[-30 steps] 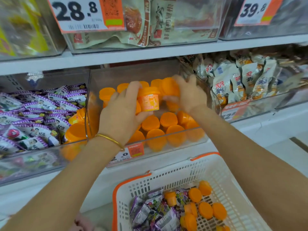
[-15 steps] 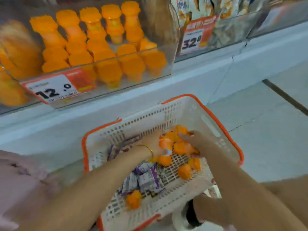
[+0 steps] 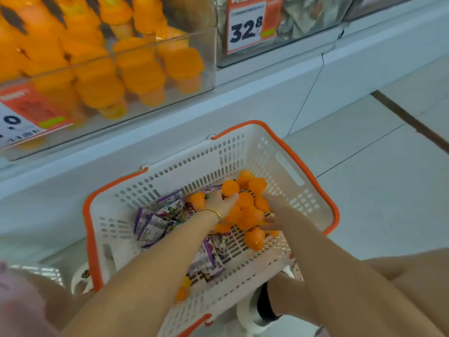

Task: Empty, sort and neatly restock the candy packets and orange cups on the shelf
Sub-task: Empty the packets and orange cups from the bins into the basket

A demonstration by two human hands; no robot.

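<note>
- A white basket (image 3: 291,166) with an orange rim is seen below the shelf (image 3: 243,93).
- Both hands are sunk in the basket, at a heap of orange cups (image 3: 250,215) piled in its far right part.
- The left hand (image 3: 218,203), ringed at the wrist by a gold bangle (image 3: 211,211), is laid against the heap's left side, with its fingers curled round cups.
- The right hand (image 3: 273,210) is set against the heap's right side. Its fingers are mostly hidden by cups, so its grip cannot be told.
- The heap is enclosed between the two hands.
- Purple packets (image 3: 155,220) are scattered over the basket's left and middle, partly under the left forearm.
- One cup is seen apart, near the basket's near edge.
- More cups are stacked in a clear bin (image 3: 206,81) on the shelf.
- A price tag (image 3: 247,25) marked 32.8 is fixed to the next bin on the right.
</note>
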